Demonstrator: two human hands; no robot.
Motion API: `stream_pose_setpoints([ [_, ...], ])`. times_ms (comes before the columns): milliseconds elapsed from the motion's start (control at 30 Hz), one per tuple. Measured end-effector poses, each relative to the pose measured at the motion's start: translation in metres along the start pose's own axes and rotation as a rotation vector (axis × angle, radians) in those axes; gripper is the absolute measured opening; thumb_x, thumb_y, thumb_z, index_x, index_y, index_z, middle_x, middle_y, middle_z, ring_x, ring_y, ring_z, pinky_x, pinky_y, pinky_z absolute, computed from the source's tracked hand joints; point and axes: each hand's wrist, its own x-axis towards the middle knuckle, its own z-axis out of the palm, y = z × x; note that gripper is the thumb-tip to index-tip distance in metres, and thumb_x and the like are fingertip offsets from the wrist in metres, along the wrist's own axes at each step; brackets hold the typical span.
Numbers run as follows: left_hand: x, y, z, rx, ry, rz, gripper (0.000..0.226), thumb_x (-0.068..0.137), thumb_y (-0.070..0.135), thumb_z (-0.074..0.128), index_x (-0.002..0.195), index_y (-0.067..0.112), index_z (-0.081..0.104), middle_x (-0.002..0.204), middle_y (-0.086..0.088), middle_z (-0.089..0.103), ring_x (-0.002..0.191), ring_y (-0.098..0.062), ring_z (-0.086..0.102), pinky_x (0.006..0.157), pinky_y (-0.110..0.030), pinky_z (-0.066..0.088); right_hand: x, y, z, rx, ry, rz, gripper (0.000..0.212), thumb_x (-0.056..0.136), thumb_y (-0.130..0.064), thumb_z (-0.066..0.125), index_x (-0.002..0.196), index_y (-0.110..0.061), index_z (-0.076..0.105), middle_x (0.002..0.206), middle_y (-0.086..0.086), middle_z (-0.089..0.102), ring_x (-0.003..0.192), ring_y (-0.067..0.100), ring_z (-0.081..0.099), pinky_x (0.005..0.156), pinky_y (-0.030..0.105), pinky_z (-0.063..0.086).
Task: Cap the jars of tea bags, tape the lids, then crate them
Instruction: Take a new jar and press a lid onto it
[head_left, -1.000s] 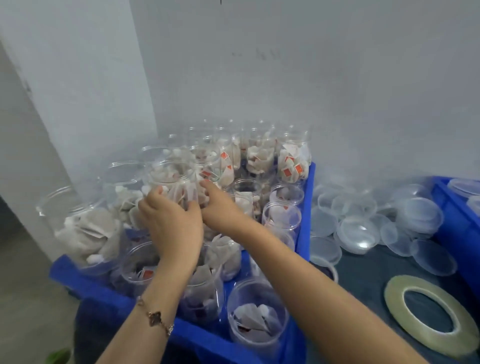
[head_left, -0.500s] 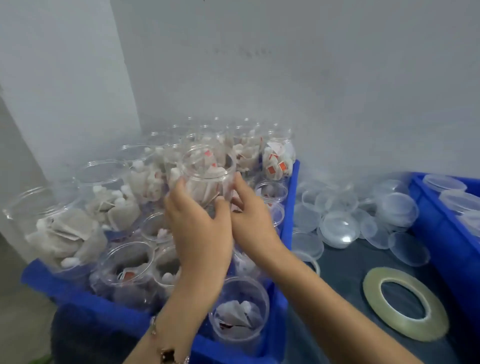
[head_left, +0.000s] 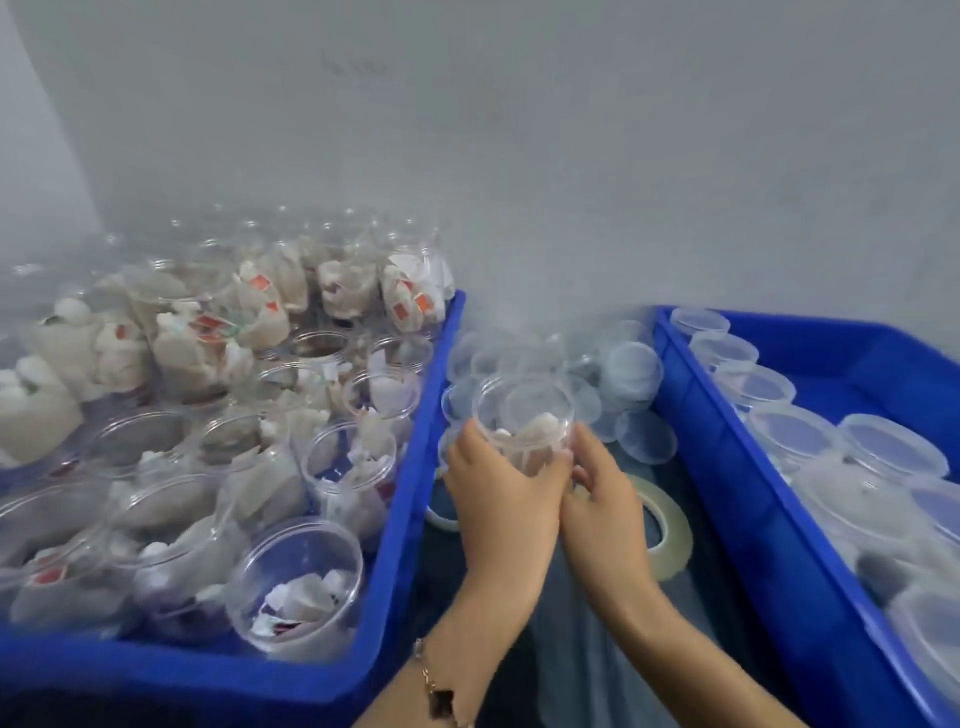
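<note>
Both hands, left hand (head_left: 501, 499) and right hand (head_left: 602, 512), grasp an uncapped jar (head_left: 522, 418) over dark tabletop (head_left: 582, 649) between two blue crates (head_left: 410, 499); grey wall (head_left: 519, 156) behind.

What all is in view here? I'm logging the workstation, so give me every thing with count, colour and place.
held jar: one, clear, uncapped, tea bags inside, between the two crates, above the loose lids.
left crate: one, blue, left side, packed with uncapped jars.
uncapped jars: many, clear, white tea bags with red tags, in the left crate.
right crate: one, blue, right side.
capped jars: several, clear, in the right crate.
loose lids: a pile, clear, between the crates.
tape roll: one, pale yellowish, under the hands.
bracelet: one, gold with a dark charm, left wrist.
left hand: fingers round the held jar.
right hand: fingers on the held jar's right side.
</note>
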Motion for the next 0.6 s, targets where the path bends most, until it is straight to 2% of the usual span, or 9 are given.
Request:
stream_pose_setpoints([
  [67,-0.003,-0.012,0.013,0.048,-0.047,-0.011,0.082,0.069,0.036,0.079,0.136,0.008,0.041,0.132,-0.009,0.046,0.125,-0.027,0.042,0.104,-0.038,0.036,-0.003,0.019,-0.005,-0.007,0.013,0.06,0.016,0.093,-0.009,0.05,0.093,-0.023,0.059,0.085,-0.002,0.07,0.082,0.021,0.066,0.076,0.037,0.052],
  [167,-0.005,-0.034,0.024,0.081,-0.12,-0.033,0.091,0.066,0.037,0.083,0.138,0.006,0.038,0.134,-0.012,0.043,0.126,-0.028,0.041,0.104,-0.036,0.036,-0.01,0.052,-0.008,-0.063,0.016,0.182,0.023,0.09,-0.008,0.052,0.095,-0.03,0.058,0.084,-0.012,0.071,0.08,0.003,0.066,0.07,0.016,0.05],
  [233,-0.003,-0.048,0.027,0.11,-0.171,-0.016,0.092,0.064,0.041,0.083,0.137,0.007,0.038,0.133,-0.01,0.043,0.124,-0.027,0.043,0.1,-0.032,0.038,-0.01,0.066,-0.012,-0.109,0.002,0.241,0.037,0.086,0.003,0.05,0.1,-0.03,0.057,0.091,-0.015,0.069,0.086,-0.002,0.065,0.069,0.009,0.047],
  [300,0.001,-0.059,0.026,0.13,-0.179,0.026,0.092,0.061,0.048,0.082,0.133,0.01,0.04,0.128,-0.005,0.045,0.117,-0.022,0.047,0.088,-0.023,0.038,0.002,0.073,-0.022,-0.182,0.015,0.246,0.046,0.079,0.014,0.044,0.095,-0.027,0.057,0.095,-0.013,0.066,0.09,0.007,0.065,0.076,0.017,0.05],
  [367,0.005,-0.068,0.024,0.112,-0.2,0.05,0.09,0.056,0.052,0.082,0.127,0.013,0.042,0.121,-0.002,0.051,0.108,-0.017,0.052,0.079,-0.019,0.036,0.028,0.076,-0.033,-0.328,0.035,0.235,0.04,0.079,0.01,0.044,0.089,-0.024,0.062,0.093,-0.007,0.067,0.09,0.01,0.062,0.084,0.027,0.048],
  [467,0.004,-0.078,0.025,0.044,-0.222,0.035,0.093,0.047,0.061,0.076,0.121,0.015,0.042,0.115,0.0,0.058,0.103,-0.017,0.059,0.081,-0.024,0.045,0.073,0.073,-0.04,-0.416,-0.022,0.258,0.031,0.086,0.0,0.047,0.098,-0.021,0.067,0.102,-0.004,0.068,0.093,0.008,0.058,0.085,0.028,0.047],
  [600,0.003,-0.084,0.03,0.055,-0.188,0.062,0.099,0.046,0.069,0.062,0.123,0.01,0.042,0.117,-0.002,0.058,0.105,-0.018,0.06,0.086,-0.034,0.049,0.121,0.076,-0.028,-0.468,-0.199,0.307,0.03,0.087,-0.007,0.052,0.111,-0.019,0.066,0.111,0.001,0.066,0.103,0.017,0.059,0.096,0.035,0.047],
])
